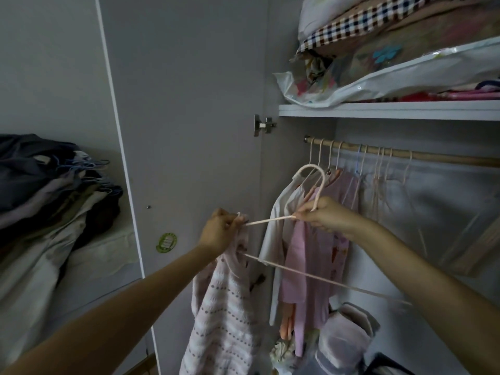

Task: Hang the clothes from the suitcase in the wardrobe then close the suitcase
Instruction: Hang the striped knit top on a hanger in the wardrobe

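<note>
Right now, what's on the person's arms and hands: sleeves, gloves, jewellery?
Nothing visible. Both forearms are bare to the frame edge: no sleeves, no gloves. The left hand and right hand show no rings, watch or bands. Fingers are bare; the dim light hides finer marks.

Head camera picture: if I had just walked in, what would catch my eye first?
Most likely the two hands in the middle: the right hand grips a pale hanger below its hook, while the left hand pinches a pink patterned garment onto the hanger's end. Behind them, pink and white clothes hang on the wooden rail, and bagged bedding fills the shelf above.
</note>
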